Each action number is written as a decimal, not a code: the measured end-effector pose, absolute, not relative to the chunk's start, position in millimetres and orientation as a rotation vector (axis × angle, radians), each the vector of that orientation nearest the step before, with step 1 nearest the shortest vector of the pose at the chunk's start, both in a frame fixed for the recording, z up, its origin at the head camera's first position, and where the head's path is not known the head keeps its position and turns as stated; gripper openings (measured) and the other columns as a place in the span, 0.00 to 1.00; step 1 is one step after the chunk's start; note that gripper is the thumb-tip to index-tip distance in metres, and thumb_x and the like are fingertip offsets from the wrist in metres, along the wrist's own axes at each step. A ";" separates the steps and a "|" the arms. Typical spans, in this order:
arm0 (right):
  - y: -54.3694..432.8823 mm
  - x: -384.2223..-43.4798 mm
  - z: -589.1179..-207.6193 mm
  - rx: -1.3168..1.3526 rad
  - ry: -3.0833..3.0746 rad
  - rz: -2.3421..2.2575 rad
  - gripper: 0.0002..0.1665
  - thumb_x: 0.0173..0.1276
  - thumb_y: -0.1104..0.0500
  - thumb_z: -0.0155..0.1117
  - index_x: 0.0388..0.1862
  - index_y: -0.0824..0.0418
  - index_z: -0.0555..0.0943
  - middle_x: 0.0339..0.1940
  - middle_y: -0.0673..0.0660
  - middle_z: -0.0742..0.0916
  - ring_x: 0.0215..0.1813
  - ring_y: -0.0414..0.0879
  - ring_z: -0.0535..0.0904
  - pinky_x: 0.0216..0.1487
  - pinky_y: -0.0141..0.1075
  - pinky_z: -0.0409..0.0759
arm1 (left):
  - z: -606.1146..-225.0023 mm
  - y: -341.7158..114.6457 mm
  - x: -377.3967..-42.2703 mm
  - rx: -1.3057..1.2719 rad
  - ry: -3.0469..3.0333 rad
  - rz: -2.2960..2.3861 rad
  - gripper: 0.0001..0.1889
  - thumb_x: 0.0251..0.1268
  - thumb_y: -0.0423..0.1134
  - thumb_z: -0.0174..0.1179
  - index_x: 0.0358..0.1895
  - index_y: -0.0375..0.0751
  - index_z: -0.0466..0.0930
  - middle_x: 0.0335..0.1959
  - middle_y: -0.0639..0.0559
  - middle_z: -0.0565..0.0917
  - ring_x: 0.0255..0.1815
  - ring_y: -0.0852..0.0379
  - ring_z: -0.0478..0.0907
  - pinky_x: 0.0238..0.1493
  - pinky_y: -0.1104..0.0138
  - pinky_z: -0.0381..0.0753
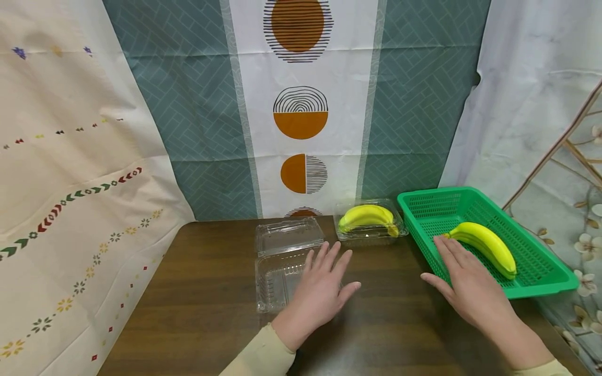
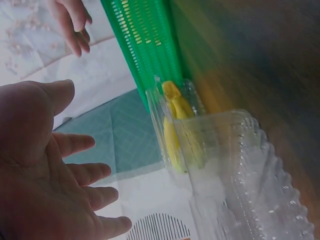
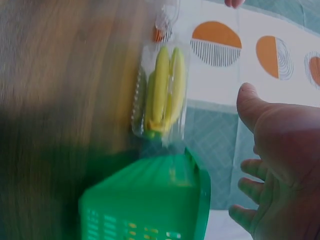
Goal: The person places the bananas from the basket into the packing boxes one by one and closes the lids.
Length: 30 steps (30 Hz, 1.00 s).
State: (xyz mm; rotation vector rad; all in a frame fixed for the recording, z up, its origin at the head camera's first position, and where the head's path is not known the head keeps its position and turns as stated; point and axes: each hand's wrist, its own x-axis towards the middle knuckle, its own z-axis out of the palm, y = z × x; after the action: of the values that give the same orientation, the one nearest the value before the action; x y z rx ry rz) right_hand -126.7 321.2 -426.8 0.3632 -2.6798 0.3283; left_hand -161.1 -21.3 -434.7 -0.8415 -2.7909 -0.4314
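My left hand (image 1: 321, 290) hovers with spread fingers over the near part of an open clear plastic clamshell box (image 1: 270, 284), whose lid lies back toward the wall. Nothing is in its grasp. Fingers extended, my right hand (image 1: 470, 282) is over the near left side of a green plastic basket (image 1: 541, 284) and holds nothing. A yellow banana (image 1: 489, 245) lies inside that basket, its stem end close to the right fingertips in the head view. Behind, a second clear box (image 1: 345, 237) contains bananas (image 1: 369, 215); the left wrist view shows them (image 2: 175, 125) beyond the open box.
The brown wooden table (image 1: 202, 292) ends at a patterned cloth wall (image 1: 213, 172) at the back. Cream printed cloth (image 1: 94, 209) hangs on the left, and a floral cloth (image 1: 555, 172) hangs on the right beside the basket. The second box stands against the basket's left corner.
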 end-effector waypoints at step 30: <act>412.8 -154.5 -427.9 0.094 -2.825 0.280 0.56 0.86 0.40 0.64 0.89 0.76 0.50 0.84 0.83 0.60 0.82 0.83 0.56 0.74 0.78 0.57 | -428.4 21.4 -171.7 -0.941 -2.772 -0.382 0.39 0.88 0.68 0.45 0.90 0.54 0.60 0.90 0.47 0.59 0.91 0.43 0.50 0.86 0.39 0.51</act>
State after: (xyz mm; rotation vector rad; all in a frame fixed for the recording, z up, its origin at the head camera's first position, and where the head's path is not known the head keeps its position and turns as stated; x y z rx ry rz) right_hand -154.5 412.8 -427.9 0.0941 -2.8248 0.2795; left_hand -171.7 21.4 -428.4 -0.9414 -2.7716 -0.3816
